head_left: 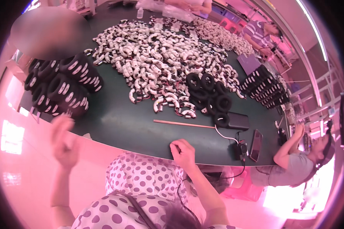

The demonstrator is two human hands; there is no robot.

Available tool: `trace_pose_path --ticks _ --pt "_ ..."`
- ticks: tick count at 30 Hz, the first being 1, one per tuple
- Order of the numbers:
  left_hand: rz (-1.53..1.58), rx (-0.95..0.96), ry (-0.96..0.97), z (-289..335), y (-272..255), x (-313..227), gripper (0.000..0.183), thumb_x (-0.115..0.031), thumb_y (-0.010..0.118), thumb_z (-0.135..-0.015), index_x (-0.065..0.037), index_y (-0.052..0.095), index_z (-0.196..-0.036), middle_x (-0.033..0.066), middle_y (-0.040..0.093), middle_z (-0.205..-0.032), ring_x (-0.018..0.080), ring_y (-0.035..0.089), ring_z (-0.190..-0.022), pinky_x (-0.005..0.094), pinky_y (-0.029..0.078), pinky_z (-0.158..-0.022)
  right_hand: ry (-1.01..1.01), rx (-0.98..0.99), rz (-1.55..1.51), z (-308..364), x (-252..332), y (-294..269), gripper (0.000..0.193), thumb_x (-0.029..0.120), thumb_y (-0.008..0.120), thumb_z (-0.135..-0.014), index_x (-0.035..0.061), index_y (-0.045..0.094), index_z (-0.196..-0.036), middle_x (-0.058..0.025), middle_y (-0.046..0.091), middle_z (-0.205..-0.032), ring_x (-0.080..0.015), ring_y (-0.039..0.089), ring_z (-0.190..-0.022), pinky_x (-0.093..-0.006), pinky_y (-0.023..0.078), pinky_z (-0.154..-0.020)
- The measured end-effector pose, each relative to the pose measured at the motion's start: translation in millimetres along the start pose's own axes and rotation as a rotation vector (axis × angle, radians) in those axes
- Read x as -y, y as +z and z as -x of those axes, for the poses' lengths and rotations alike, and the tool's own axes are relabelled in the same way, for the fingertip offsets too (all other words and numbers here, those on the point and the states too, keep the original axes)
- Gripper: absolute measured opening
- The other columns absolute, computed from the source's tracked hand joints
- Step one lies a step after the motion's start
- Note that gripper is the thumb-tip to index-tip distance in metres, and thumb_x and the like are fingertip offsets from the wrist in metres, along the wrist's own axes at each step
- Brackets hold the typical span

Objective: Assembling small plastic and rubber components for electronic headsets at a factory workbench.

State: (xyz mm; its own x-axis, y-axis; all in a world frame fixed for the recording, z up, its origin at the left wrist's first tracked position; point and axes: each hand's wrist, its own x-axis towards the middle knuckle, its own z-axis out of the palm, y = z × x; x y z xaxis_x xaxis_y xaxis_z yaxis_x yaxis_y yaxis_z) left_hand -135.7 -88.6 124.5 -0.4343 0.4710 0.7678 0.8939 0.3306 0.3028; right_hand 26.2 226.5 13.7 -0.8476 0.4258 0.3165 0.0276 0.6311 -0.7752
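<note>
Head view: two bare hands show, the left hand (65,143) at the left of the frame and the right hand (183,152) at lower centre, by the near edge of the dark green bench (130,128). The left fingers are half bent and smeared by motion; whether they have hold of anything, I cannot tell. The right fingers curl in toward the thumb, nearly closed; no item shows in them, though something small inside would be hidden.

Closest to the left hand, at the left of the frame, is one piled group of matte black rings in thick rolls (67,89), each ring bearing a pale oval mark. A second stacked group of black rings (263,87) stands at the right. Between them lies one cluster of loose black rings (222,103), roughly eight, overlapping too much for a sure count.

One large heap of glossy white curved pieces with dark ends (153,57) fills the upper centre, far too many to count. One thin wooden stick (183,123), one dark rectangular box (237,121), one dark phone (256,145) and one white cable (226,136) lie toward lower right.

Three other people are partly visible: one cut off at the top, one upper right, one right. An oval blur covers the upper left, hiding what is behind it.
</note>
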Motion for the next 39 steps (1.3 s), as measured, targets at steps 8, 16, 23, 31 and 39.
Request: trace_pose_path --ticks 8,16,23,31,39 --pt "0.479 0.16 -0.502 20.0 138.7 -21.4 0.015 -0.004 0.06 -0.077 0.002 0.06 -0.091 0.009 0.058 -0.087 0.0149 0.055 -0.073 0.0226 0.043 -0.064 0.163 0.065 -0.137 -13.5 4.5 -10.2 0.006 0.004 0.06 -0.076 -0.0014 0.059 -0.078 -0.0069 0.057 -0.071 -0.0113 0.051 -0.057 -0.0229 0.042 -0.053" --pt "0.5 0.23 -0.543 30.7 161.6 -21.3 0.014 -0.006 0.061 -0.077 0.001 0.062 -0.09 0.0084 0.06 -0.083 0.0137 0.055 -0.07 0.0225 0.044 -0.059 -0.309 -0.247 0.188 -151.8 -19.5 -28.2 0.013 0.002 0.056 -0.074 -0.0002 0.058 -0.087 -0.0148 0.058 -0.085 -0.0324 0.057 -0.077 -0.0373 0.046 -0.066" --pt "0.49 0.237 -0.534 28.8 161.5 -24.6 0.015 -0.003 0.061 -0.076 0.001 0.062 -0.09 0.0079 0.06 -0.081 0.0138 0.056 -0.068 0.0224 0.044 -0.058 -0.068 -0.06 0.712 -201.2 -50.9 -23.3 0.022 0.011 0.059 -0.07 0.0043 0.057 -0.092 -0.0127 0.055 -0.094 -0.0324 0.058 -0.081 -0.0396 0.047 -0.069" --pt "0.542 0.233 -0.576 31.3 158.3 -22.8 0.016 -0.002 0.061 -0.074 0.0 0.061 -0.09 0.0085 0.059 -0.081 0.0159 0.057 -0.07 0.0252 0.045 -0.062 -0.231 -0.143 0.439 -177.3 -25.6 -33.1 0.025 0.013 0.059 -0.069 -0.0008 0.055 -0.09 -0.0129 0.057 -0.084 -0.0243 0.06 -0.065 -0.0341 0.047 -0.06" --pt "0.58 0.154 -0.332 -21.5 159.2 -51.0 0.032 -0.01 0.065 -0.074 -0.003 0.059 -0.104 0.0092 0.061 -0.095 0.0217 0.058 -0.08 0.0282 0.044 -0.071 -0.009 0.546 -0.169 -82.6 36.1 -34.1 0.025 0.01 0.059 -0.066 -0.0019 0.058 -0.088 -0.0088 0.056 -0.075 -0.0136 0.053 -0.056 -0.0268 0.045 -0.053"
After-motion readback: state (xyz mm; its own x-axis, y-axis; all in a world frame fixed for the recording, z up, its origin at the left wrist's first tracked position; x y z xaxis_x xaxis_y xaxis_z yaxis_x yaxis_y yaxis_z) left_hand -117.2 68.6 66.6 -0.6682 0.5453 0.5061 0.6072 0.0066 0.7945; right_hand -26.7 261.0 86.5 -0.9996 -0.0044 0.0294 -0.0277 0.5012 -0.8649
